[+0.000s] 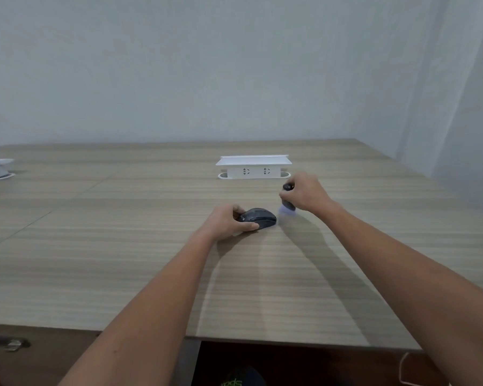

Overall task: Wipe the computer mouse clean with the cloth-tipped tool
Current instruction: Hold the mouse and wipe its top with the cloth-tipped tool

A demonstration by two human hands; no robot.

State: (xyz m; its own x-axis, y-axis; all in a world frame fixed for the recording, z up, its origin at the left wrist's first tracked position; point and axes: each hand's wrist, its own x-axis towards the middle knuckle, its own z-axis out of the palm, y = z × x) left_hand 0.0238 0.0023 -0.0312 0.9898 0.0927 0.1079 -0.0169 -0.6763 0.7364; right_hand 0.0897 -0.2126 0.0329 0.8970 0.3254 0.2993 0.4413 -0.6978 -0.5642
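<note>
A dark mouse (258,217) sits on the wooden bench (123,246), with a hand on each side.

The left hand (229,222) has its grip curled round the mouse's left end. The right hand (307,195) has its grip closed round a dark tool (288,196), whose pale, blurry tip (287,210) hangs just beside the mouse's right end. A white socket box (253,167) stands farther back.
</note>
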